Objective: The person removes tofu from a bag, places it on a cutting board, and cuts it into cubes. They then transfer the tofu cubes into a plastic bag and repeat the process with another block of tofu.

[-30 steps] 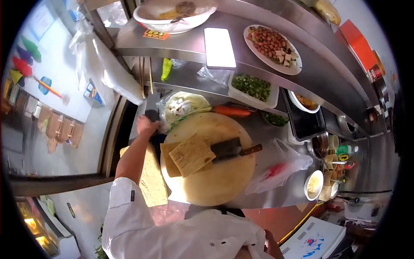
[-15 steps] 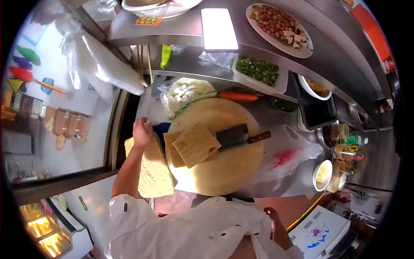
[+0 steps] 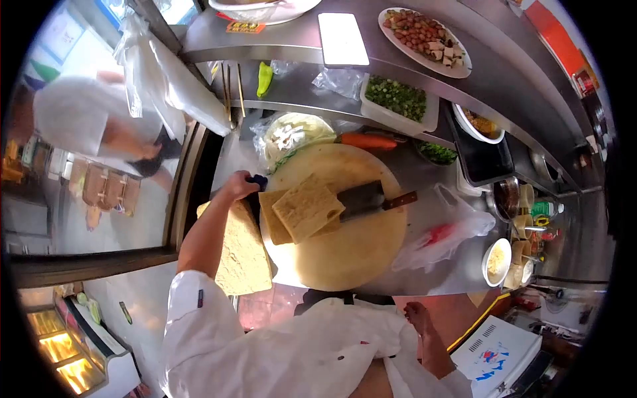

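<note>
My left hand [image 3: 240,186] is closed on a bunched dark blue cloth [image 3: 258,180] at the left edge of the round cutting board [image 3: 358,265]. Flat tan slabs [image 3: 308,209], like bread or tofu, lie overlapping on the board. A cleaver [image 3: 363,200] with a wooden handle rests beside them, its blade tip against the slabs. Under my left forearm is a large, thick slab of the same tan colour [image 3: 242,249]. My right hand [image 3: 419,318] hangs low near my body, fingers loosely bent and apart, with nothing seen in it.
Behind the board lie a bagged cabbage [image 3: 295,138] and a carrot [image 3: 368,140]. A plastic bag [image 3: 451,229] and a white bowl [image 3: 496,262] sit to the right. The steel shelf above carries a tub of chopped greens [image 3: 398,99] and a peanut plate [image 3: 428,41]. Another person [image 3: 99,119] is beyond the left window.
My left hand has moved right and up to the board's edge and now grips the blue cloth, which was lying by the board. Another person has appeared at the left.
</note>
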Available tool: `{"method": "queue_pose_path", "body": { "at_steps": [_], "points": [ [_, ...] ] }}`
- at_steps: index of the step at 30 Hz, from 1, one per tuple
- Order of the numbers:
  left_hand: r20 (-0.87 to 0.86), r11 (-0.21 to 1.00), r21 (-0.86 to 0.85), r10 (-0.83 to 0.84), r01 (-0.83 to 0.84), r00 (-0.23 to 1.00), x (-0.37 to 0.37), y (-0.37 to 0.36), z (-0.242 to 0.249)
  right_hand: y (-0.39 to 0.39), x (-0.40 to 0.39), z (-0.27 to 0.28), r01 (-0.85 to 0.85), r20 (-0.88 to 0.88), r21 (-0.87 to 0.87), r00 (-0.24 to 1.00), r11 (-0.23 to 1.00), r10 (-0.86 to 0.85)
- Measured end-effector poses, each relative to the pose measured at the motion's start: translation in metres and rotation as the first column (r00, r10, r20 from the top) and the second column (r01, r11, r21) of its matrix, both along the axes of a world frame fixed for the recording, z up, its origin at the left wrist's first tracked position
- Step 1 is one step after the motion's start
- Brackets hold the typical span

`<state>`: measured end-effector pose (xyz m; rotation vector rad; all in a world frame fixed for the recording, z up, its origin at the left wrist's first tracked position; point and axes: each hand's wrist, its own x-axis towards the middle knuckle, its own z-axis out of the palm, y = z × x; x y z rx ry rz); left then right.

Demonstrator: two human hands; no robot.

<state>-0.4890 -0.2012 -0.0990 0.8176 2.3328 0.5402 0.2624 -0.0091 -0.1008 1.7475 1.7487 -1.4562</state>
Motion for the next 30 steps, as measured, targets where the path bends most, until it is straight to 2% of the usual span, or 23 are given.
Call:
{"method": "queue_pose_path", "body": {
  "at_steps": [1,2,3,4,7,9,10,12,14,15,16,17,18,19,20,22,23,24,25,26,28,29,30],
  "points": [
    [0.052,0.976,0.156,0.147,-0.153,0.988,0.000,-0.004,0.016,-0.009,0.016,-0.014,-0.101,0.048,0.011,0.994,0.995,0.101],
    [0.365,0.863,0.361,0.217,-0.352,0.905,-0.011,-0.016,0.012,-0.020,0.033,-0.030,-0.089,0.044,0.006,0.995,0.996,0.089],
    [0.363,0.845,0.434,0.152,-0.312,0.919,-0.016,-0.017,0.042,-0.029,0.053,-0.048,-0.031,-0.008,-0.019,0.999,0.999,0.031],
    [0.456,0.778,0.487,0.160,-0.396,0.875,-0.012,-0.015,0.069,-0.033,0.070,-0.064,0.023,-0.058,-0.044,0.998,0.999,-0.026],
    [0.399,0.843,0.441,0.123,-0.308,0.909,-0.040,-0.016,0.078,-0.042,0.093,-0.092,-0.048,-0.001,0.020,0.999,0.999,0.048],
    [0.084,0.920,0.321,0.210,-0.226,0.974,-0.052,-0.018,0.042,-0.048,0.080,-0.077,-0.023,0.018,-0.011,1.000,1.000,0.023],
    [-0.419,0.989,0.136,0.117,-0.066,0.900,-0.052,-0.029,0.026,-0.041,0.063,-0.065,-0.011,0.034,-0.027,0.999,1.000,0.012],
    [-0.693,0.964,0.261,0.153,0.048,0.704,-0.024,-0.036,0.024,-0.031,0.052,-0.062,-0.024,0.018,-0.013,1.000,1.000,0.025],
    [-0.442,0.935,0.352,0.210,-0.047,0.872,0.002,-0.052,0.013,-0.024,0.034,-0.050,-0.028,0.001,-0.001,1.000,1.000,0.028],
    [-0.361,0.918,0.383,0.253,-0.105,0.897,0.029,-0.060,0.014,-0.023,0.012,-0.020,-0.056,-0.033,0.051,0.998,0.997,0.058],
    [-0.182,0.832,0.533,0.290,-0.153,0.939,0.054,-0.069,-0.003,-0.017,-0.013,0.005,-0.083,-0.070,0.110,0.993,0.990,0.091],
    [-0.046,0.813,0.559,0.227,-0.164,0.973,0.091,-0.069,0.023,-0.010,-0.030,0.019,-0.089,-0.124,0.156,0.986,0.984,0.109],
    [0.151,0.825,0.470,0.275,-0.314,0.949,0.128,-0.061,0.050,-0.005,-0.042,0.029,-0.091,-0.175,0.199,0.976,0.976,0.127],
    [0.109,0.863,0.391,0.303,-0.321,0.947,0.146,-0.063,0.034,0.003,-0.052,0.024,-0.063,-0.211,0.235,0.971,0.970,0.114],
    [0.220,0.851,0.368,0.311,-0.374,0.925,0.167,-0.058,0.039,0.015,-0.063,0.020,-0.033,-0.249,0.273,0.963,0.961,0.104],
    [0.047,0.860,0.430,0.284,-0.276,0.958,0.192,-0.042,0.036,0.039,-0.109,0.051,-0.190,-0.232,0.496,0.911,0.847,0.340],
    [0.046,0.860,0.436,0.275,-0.267,0.960,0.200,-0.030,0.034,0.053,-0.126,0.049,-0.187,-0.249,0.552,0.893,0.813,0.375],
    [-0.066,0.887,0.392,0.291,-0.243,0.955,0.207,-0.017,0.033,0.066,-0.141,0.046,-0.183,-0.263,0.601,0.873,0.778,0.410],
    [-0.179,0.911,0.343,0.301,-0.227,0.937,0.212,-0.005,0.031,0.079,-0.158,0.050,-0.241,-0.189,0.680,0.855,0.692,0.483],
    [-0.178,0.913,0.339,0.298,-0.226,0.938,0.215,0.006,0.032,0.090,-0.175,0.054,-0.299,-0.108,0.744,0.829,0.597,0.549],
    [0.025,0.808,0.257,0.543,-0.530,0.839,0.216,0.023,0.035,0.111,-0.215,0.057,-0.303,-0.030,0.887,0.715,0.348,0.698],
    [0.015,0.800,0.260,0.556,-0.540,0.831,0.215,0.024,0.035,0.122,-0.233,0.055,-0.299,-0.039,0.889,0.704,0.346,0.709],
    [0.192,0.745,0.319,0.554,-0.586,0.810,0.213,0.023,0.033,0.131,-0.250,0.052,-0.354,0.048,0.905,0.633,0.234,0.773]
  ]
}}
